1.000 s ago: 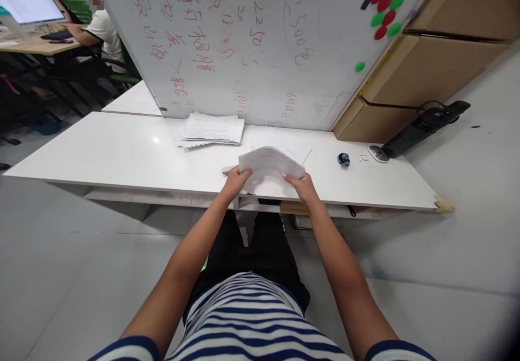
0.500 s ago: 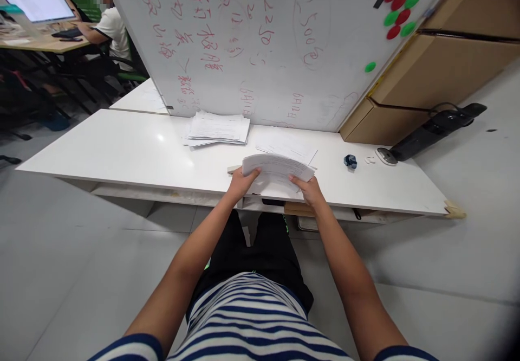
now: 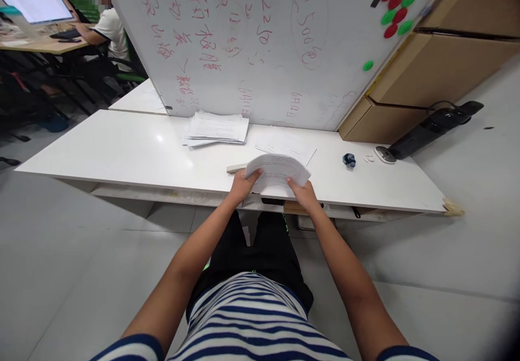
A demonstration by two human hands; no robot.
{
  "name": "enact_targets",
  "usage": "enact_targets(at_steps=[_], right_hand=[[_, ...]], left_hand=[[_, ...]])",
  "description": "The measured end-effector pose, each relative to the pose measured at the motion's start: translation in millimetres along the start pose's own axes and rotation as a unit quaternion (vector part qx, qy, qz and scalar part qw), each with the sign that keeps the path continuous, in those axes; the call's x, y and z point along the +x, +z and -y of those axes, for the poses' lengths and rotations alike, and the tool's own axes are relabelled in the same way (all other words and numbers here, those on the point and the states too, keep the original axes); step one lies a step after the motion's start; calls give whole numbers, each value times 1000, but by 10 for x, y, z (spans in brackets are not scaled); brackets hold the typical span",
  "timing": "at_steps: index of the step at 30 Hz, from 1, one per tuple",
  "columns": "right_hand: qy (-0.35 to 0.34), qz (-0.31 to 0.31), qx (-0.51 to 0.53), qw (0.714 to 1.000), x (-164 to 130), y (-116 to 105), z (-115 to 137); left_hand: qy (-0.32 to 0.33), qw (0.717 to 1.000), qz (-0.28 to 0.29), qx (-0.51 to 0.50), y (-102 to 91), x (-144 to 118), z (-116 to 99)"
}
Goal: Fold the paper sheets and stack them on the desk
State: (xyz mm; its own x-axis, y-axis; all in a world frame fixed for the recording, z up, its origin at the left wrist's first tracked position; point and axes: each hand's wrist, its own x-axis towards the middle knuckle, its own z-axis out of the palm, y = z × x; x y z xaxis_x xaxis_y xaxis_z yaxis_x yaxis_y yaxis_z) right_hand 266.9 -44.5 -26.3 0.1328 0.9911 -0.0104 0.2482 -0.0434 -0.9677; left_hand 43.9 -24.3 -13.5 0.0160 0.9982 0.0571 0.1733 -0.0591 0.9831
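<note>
Printed sheets of paper [image 3: 278,169] are bent into an arch between my two hands, above the front edge of the white desk [image 3: 138,160]. My left hand [image 3: 244,185] grips their left side, thumb on top. On the right side my right hand [image 3: 303,193] pinches them the same way; the fingers underneath are hidden. Beside my left hand lies a light-coloured stapler-like object [image 3: 234,169], partly covered. Loose papers [image 3: 284,142] rest just behind the held sheets. Farther left sits a thick stack of printed paper [image 3: 219,128].
A whiteboard [image 3: 260,52] with red writing and magnets stands behind the desk. Cardboard boxes [image 3: 459,73] are piled at the right. Near them are a small dark blue object [image 3: 349,160] and a black cylindrical device [image 3: 430,128]. A person [image 3: 116,33] sits at another desk, far left.
My hands have drawn slightly closer together, and the held sheets are bent into a tighter arch. The right hand has shifted a little left.
</note>
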Motion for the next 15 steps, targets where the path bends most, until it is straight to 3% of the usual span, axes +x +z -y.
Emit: enact_targets(at_steps=[4, 8, 10, 12, 15], right_hand=[[-27, -32, -43, 998, -93, -124, -49], [48, -90, -30, 994, -87, -354, -166], [85, -88, 21, 992, -30, -424, -215], [109, -77, 66, 989, 47, -443, -230], [129, -52, 79, 987, 160, -405, -183]], left_hand=[[51, 999, 10, 4, -48, 64, -81], [72, 996, -45, 31, -215, 341, -179], [67, 984, -93, 138, -290, 549, -177], [38, 952, -111, 283, -324, 750, -132], [0, 915, -79, 396, -306, 951, -19]])
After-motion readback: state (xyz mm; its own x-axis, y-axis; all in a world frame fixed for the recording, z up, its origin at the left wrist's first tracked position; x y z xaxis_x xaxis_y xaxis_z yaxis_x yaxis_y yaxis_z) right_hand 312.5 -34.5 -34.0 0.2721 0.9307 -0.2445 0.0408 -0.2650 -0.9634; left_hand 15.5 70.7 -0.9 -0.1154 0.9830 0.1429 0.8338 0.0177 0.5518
